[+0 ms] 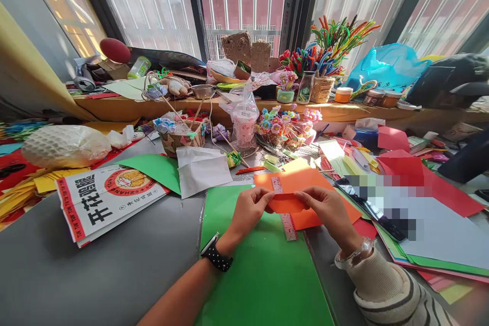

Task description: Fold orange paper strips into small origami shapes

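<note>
My left hand (pixel 246 214) and my right hand (pixel 330 210) pinch a small folded strip of orange paper (pixel 286 205) by its two ends, thumbs and forefingers closed on it. Beneath the strip runs a pink patterned ruler (pixel 289 228), its middle hidden by the paper. A larger orange sheet (pixel 340 204) lies behind and under the hands. All this is over a green sheet or mat (pixel 260 275) on the grey table (pixel 145 260). A dark watch band is on the left wrist, and a clear bangle is at the right.
To the right, a phone (pixel 370 209) rests beside stacked coloured paper (pixel 446 229). A printed paper bag (pixel 110 201) lies left. Behind stand a basket (pixel 178 142), a plastic-wrapped cup (pixel 245 125) and several craft flowers (pixel 273 125). The windowsill holds pipe cleaners (pixel 340 41) and jars (pixel 343 94).
</note>
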Tool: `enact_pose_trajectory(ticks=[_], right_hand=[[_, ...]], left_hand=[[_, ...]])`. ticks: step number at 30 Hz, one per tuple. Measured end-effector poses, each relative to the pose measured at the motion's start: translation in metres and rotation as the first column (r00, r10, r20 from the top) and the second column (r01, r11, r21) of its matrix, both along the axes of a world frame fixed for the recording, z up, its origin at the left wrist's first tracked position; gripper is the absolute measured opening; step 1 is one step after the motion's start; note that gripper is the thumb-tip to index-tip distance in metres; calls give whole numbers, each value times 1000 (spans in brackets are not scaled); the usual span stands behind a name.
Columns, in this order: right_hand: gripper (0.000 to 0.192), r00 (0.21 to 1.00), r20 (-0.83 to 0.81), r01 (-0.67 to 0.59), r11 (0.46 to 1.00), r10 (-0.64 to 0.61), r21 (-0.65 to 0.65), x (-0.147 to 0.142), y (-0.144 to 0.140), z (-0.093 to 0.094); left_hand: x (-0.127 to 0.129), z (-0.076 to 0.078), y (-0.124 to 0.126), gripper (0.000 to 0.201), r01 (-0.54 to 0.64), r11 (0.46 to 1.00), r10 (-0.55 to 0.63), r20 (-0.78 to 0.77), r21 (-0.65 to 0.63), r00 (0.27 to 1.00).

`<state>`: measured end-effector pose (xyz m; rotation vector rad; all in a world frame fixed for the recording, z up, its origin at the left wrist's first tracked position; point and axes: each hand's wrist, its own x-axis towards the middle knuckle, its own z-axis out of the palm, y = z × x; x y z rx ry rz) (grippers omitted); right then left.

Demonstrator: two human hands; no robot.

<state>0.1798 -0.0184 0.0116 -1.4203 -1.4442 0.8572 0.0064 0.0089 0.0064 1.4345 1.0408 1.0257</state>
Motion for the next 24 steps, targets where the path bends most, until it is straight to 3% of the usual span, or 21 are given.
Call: enact_pose_trajectory(ticks=[8,14,24], right_hand=[[28,1000,19,9,1000,-10,24,0,-1,-2],[27,998,5,-62,998,62,16,-5,-1,-1],[28,999,4,-31,999,31,9,-2,-2,4]], left_hand=[[-1,-2,2,32,-2,1000,2,22,-1,1000],[0,-3,-1,24,124,988,-99,-234,95,967],[3,0,-2,26,121,992,-112,-173,46,979]])
